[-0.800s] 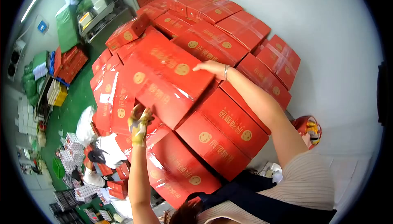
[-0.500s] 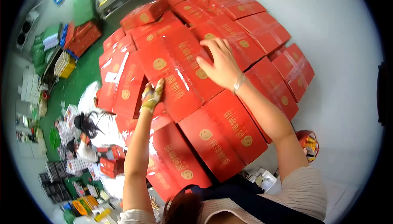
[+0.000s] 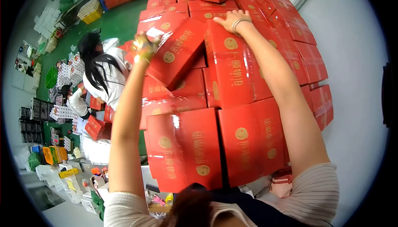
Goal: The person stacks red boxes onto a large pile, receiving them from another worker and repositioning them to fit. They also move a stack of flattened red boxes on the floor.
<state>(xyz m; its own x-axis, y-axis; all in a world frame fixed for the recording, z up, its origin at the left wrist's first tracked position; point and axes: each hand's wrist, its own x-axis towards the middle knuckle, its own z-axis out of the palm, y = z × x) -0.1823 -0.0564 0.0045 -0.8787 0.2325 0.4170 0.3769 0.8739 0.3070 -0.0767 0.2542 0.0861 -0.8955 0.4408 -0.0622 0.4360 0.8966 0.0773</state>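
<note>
Red cartons with gold print fill the middle of the head view in a big stack. My right hand (image 3: pixel 233 21) lies with fingers spread over the far edge of a taped red carton (image 3: pixel 234 67). My left hand (image 3: pixel 144 48), in a yellowish glove, is smeared by motion at the left corner of a tilted red carton (image 3: pixel 176 53); its fingers cannot be made out. That carton lies slantwise, with a dark gap between it and the taped carton.
Two co-workers, one nearer (image 3: pixel 105 67) and one farther (image 3: pixel 77 101), are at the left. A yellow crate (image 3: pixel 90 12) stands on the green floor (image 3: pixel 120 17) at the upper left. A white wall (image 3: pixel 352 61) rises at the right.
The view has turned. My right hand has moved to the far edge of the taped carton. My left hand has left that carton's side and is now at the slanted carton on the left.
</note>
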